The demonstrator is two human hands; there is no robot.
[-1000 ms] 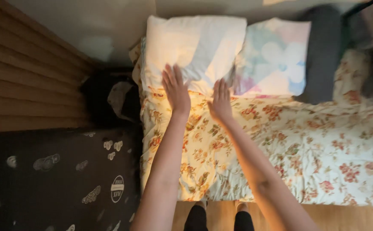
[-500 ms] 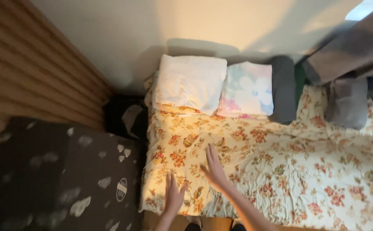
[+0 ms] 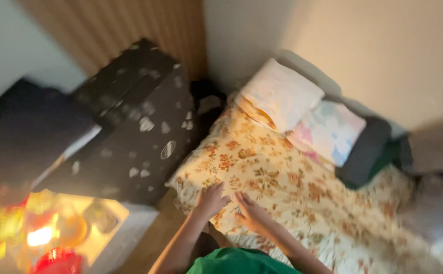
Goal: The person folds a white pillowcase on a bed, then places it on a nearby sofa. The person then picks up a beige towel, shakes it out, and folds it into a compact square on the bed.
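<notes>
My left hand (image 3: 210,199) lies flat, fingers apart, on the near edge of a floral bedspread (image 3: 282,193) that covers the bed. Just to its right, my right hand (image 3: 251,214) also rests flat on the bedspread. Neither hand holds anything. At the head of the bed lie a white pillow (image 3: 280,92), a pastel flowered pillow (image 3: 328,131) and a dark grey cushion (image 3: 363,151). The picture is blurred and tilted.
A black box with white spots (image 3: 140,127) stands to the left of the bed against a wooden slatted wall (image 3: 140,25). A brightly lit shelf with red and yellow things (image 3: 44,233) is at the lower left. Grey bedding (image 3: 434,152) lies at the right.
The view has swung left and tilted, and the bed now runs diagonally. My hands have drawn back from the pillows to the near edge of the bedspread.
</notes>
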